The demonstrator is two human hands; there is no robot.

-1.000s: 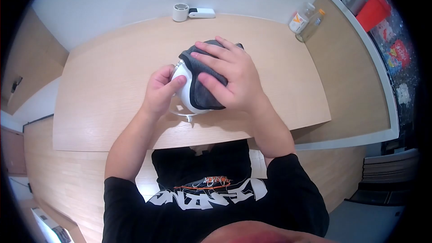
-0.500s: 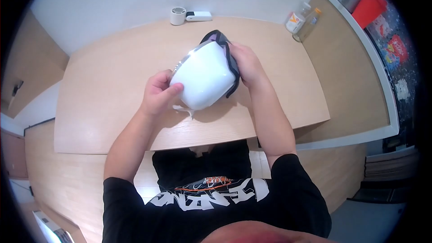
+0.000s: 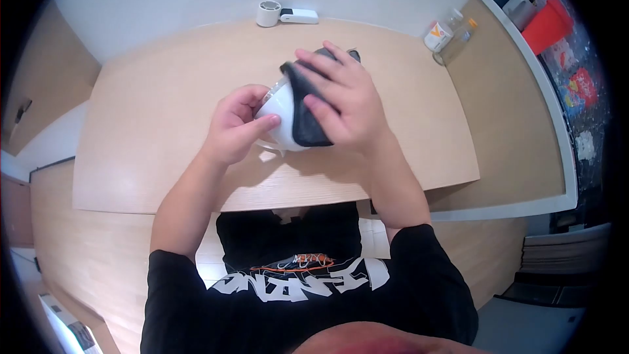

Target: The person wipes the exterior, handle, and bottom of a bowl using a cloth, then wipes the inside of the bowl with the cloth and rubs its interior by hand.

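A glossy white rounded shell [image 3: 280, 108] with a clear, shiny rim is held above the table in front of me. My left hand [image 3: 239, 124] grips its left side, thumb on the white surface and fingers at the rim. My right hand [image 3: 347, 98] lies over a dark grey cloth [image 3: 308, 118] with black edging, its fingers spread and holding the cloth against the right side of the shell. Much of the shell is hidden under the cloth, so its exact kind is unclear. A thin white piece shows under its lower edge.
At the back of the wooden table [image 3: 144, 157] stand a white cylinder [image 3: 268, 14] and a white flat device [image 3: 300, 16]. Two bottles [image 3: 439, 36] stand by the right partition [image 3: 511, 85]. A red container [image 3: 547, 26] sits beyond that partition.
My right hand has swung over the cloth, which now covers the shell's right part instead of hanging at its edge. The left hand keeps its hold. The view has shifted slightly.
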